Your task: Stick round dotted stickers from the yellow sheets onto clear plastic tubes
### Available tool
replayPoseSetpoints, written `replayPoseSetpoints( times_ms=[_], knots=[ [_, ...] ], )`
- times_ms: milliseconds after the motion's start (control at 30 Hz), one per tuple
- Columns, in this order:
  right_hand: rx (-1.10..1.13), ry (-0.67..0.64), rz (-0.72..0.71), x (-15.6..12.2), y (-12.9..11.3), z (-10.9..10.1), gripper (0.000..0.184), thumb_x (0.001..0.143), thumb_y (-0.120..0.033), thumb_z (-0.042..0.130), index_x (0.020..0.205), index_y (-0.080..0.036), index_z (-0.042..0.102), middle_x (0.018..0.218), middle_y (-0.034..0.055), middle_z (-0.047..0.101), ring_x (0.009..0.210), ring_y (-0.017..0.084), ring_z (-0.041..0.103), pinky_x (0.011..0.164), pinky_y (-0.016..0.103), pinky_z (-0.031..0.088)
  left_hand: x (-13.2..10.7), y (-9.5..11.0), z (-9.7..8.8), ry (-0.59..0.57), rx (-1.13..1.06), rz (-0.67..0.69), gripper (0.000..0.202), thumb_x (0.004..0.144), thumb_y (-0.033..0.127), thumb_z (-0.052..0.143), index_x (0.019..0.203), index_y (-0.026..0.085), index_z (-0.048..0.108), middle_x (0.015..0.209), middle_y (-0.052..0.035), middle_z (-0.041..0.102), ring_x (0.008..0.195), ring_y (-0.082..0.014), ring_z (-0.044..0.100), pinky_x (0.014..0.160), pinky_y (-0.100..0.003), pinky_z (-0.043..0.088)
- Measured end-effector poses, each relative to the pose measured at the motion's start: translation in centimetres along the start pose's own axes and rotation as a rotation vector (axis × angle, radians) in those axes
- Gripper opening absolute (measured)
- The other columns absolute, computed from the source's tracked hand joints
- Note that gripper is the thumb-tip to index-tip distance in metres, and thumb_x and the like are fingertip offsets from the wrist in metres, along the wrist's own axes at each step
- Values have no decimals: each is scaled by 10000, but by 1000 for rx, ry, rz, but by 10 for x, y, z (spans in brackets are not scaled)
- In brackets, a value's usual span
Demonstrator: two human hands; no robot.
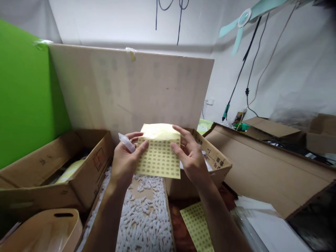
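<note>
- A tall sheet of cardboard [131,87] stands upright across the back, with a bright green panel [23,91] to its left.
- A long, flat cardboard box [262,168] lies along the right side. An open carton [78,168] sits at the left, with a beige tub [52,227] in front of it at the near left corner.
- Directly below the hands is an open cardboard box [168,210] part-filled with small white pieces [147,224]. A smaller carton [215,161] sits just behind the right hand.
- A yellow sticker sheet [160,157], printed with rows of small dots, is held up in mid-air above the box of white pieces. Its top edge folds back toward the upright cardboard.
- The left hand [124,162] grips the sheet's left edge, thumb on the front. The same hand also holds a small clear tube [126,142], which angles up and to the left.
- The right hand [193,159] pinches the sheet's right edge — thumb in front, fingers spread behind.
- A second dotted yellow sheet [196,224] lies flat on the reddish worktop [181,217] near its front edge, below the right forearm.
</note>
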State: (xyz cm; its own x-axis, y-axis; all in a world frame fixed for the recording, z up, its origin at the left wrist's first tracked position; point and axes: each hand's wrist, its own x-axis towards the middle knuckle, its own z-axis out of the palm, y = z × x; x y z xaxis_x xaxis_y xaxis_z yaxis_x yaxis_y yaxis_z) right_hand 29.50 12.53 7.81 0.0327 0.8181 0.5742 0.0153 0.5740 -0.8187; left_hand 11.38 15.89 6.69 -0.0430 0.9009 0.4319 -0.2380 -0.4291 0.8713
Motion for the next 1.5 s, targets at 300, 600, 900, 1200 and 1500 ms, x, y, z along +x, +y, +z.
replayPoseSetpoints(
  times_ms=[300,600,900,1200,1500],
  knots=[
    [198,189,160,8,17,3,350,722,-307,849,1008,-183,690,850,40,759,820,188,716,789,329,589,2,-6,-5,221,578,400,209,835,295,788,1018,198,760,1120,-110,666,945,-243,632,838,-431,563],
    [35,10,110,4,16,10,148,789,-324,810,883,-210,806,880,44,787,833,182,715,791,313,559,-8,-5,12,-104,627,746,143,900,130,715,1011,207,759,994,-40,720,896,-173,676,794,-326,543],
    [-134,-23,45,-1,7,12,68,826,-231,728,822,-183,777,829,36,764,797,184,711,742,304,554,-9,-2,10,-163,656,683,120,903,67,673,920,186,681,916,-13,685,841,-143,643,749,-273,493],
    [-195,-37,1,-1,8,9,114,867,-217,688,876,-202,801,839,33,762,790,188,700,732,323,534,-9,-6,10,-184,684,736,127,924,56,626,948,180,612,936,-17,650,820,-128,620,738,-251,503],
    [-293,-56,-69,-4,2,7,111,886,-189,677,848,-212,779,839,26,756,796,188,694,729,319,526,-11,-5,9,-213,781,797,110,945,66,586,955,176,589,947,-28,631,846,-146,609,751,-269,497]
  ],
)
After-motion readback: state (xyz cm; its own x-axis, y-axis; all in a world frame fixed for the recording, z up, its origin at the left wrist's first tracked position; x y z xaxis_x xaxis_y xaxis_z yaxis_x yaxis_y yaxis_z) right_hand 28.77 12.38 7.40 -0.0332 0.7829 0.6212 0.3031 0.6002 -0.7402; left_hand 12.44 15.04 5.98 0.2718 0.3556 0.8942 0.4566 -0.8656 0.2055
